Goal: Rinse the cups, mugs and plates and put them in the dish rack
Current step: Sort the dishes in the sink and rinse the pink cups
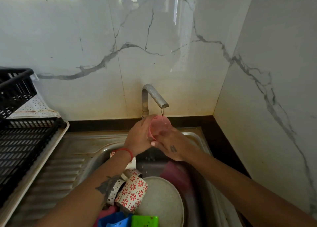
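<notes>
My left hand [139, 137] grips a pink cup [159, 126] tilted under the tap [154, 96], where a thin stream of water runs into it. My right hand [173, 147] reaches into the cup's mouth from below, fingers inside it. In the sink [197, 135] below lie a red-flowered mug [133, 193], other patterned mugs [115, 190], a speckled grey plate [163, 201], a dark pink cup [175, 174], a blue container [115, 220] and a green one [145, 221]. The black dish rack [22, 146] stands at the left.
A ribbed steel drainboard [68, 166] lies between the rack and the sink. A second black crate [15, 87] sits tilted behind the rack on a white perforated tray [36, 108]. Marble walls close in at the back and the right.
</notes>
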`<action>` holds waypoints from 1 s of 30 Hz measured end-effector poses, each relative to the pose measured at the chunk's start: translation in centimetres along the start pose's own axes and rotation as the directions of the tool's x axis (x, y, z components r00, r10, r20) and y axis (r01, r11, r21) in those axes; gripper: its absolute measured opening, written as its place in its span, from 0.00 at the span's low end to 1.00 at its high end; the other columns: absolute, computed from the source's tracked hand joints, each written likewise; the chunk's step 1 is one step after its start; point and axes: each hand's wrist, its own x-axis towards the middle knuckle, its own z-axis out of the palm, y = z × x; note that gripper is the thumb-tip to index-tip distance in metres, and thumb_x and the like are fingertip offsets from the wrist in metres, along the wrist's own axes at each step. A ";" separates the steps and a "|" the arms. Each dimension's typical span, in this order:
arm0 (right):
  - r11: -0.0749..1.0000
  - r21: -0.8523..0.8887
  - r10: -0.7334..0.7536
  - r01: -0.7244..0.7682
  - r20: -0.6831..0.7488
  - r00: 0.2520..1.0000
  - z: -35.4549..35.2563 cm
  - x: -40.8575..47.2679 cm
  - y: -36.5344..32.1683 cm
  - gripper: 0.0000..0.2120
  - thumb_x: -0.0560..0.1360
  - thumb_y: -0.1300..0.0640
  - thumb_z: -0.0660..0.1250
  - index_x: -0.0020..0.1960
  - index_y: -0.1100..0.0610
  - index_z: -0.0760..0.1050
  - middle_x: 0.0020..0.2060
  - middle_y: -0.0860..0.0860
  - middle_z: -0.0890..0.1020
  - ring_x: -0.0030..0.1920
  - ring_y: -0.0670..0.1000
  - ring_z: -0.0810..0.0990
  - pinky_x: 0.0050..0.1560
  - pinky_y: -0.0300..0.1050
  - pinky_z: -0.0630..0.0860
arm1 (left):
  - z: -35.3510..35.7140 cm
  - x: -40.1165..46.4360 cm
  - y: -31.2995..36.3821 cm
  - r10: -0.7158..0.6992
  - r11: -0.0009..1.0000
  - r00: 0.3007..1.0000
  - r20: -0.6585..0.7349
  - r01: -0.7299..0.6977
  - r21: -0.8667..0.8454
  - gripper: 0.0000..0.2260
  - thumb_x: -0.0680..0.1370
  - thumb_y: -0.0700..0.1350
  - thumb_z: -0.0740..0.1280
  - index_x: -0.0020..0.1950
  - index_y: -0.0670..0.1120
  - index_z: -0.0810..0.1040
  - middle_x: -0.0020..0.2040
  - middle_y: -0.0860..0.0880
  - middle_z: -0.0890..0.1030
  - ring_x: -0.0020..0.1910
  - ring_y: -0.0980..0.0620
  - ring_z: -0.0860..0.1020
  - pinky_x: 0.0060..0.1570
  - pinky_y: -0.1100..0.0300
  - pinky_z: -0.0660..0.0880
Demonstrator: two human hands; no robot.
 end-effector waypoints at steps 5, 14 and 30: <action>0.990 0.042 0.138 -0.134 -0.097 0.986 1.1 1.0 -1.0 0.18 0.83 0.49 0.50 0.65 0.55 0.72 0.58 0.53 0.79 0.62 0.52 0.74 0.71 0.51 0.61 | 0.3 -0.1 0.5 0.031 0.999 0.994 -0.102 -0.029 0.021 0.37 0.69 0.46 0.77 0.73 0.51 0.63 0.66 0.46 0.74 0.64 0.47 0.74 0.56 0.61 0.69; 0.989 -0.122 -0.087 0.088 0.011 0.996 1.1 -0.1 1.2 0.20 0.78 0.64 0.62 0.70 0.58 0.70 0.65 0.56 0.75 0.66 0.56 0.71 0.69 0.47 0.64 | -1.4 -0.4 0.5 0.071 0.997 0.993 0.095 -0.073 0.023 0.40 0.67 0.50 0.79 0.73 0.53 0.61 0.68 0.49 0.72 0.65 0.49 0.73 0.58 0.61 0.68; 0.925 0.346 0.174 -0.158 -0.017 0.985 0.9 0.5 -1.8 0.26 0.82 0.42 0.46 0.64 0.57 0.72 0.55 0.55 0.79 0.57 0.52 0.77 0.66 0.51 0.69 | -0.4 -1.1 1.6 0.030 0.998 0.997 -0.077 -0.034 -0.051 0.32 0.72 0.47 0.74 0.73 0.46 0.66 0.67 0.44 0.74 0.65 0.44 0.73 0.61 0.54 0.72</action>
